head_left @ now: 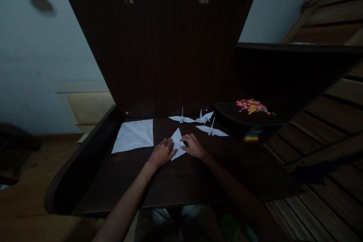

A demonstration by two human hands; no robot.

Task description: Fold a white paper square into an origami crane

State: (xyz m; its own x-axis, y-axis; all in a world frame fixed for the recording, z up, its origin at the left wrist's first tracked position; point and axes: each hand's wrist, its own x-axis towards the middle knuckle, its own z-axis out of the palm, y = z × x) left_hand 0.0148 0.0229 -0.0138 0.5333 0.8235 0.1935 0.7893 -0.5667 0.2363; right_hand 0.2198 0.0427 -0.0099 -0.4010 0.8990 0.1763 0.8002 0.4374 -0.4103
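Note:
A folded piece of white paper [178,146], pointed at the top and bottom, lies on the dark desk between my hands. My left hand [162,152] rests on its left edge, fingers laid down and thumb stretched across the lower part. From the other side, my right hand [195,146] touches the right edge with bent fingers, a gap showing between thumb and forefinger. Both hands are open on the paper. Just behind them are three white paper cranes, one at back left [182,119], one at back right [204,117] and one closer [211,131].
A creased white paper sheet [134,136] lies flat at left on the desk [181,185]. Small colourful pieces [252,106] are heaped on a shelf at right, above a small yellow-and-orange item [252,138]. A raised side panel [82,166] bounds the desk's left.

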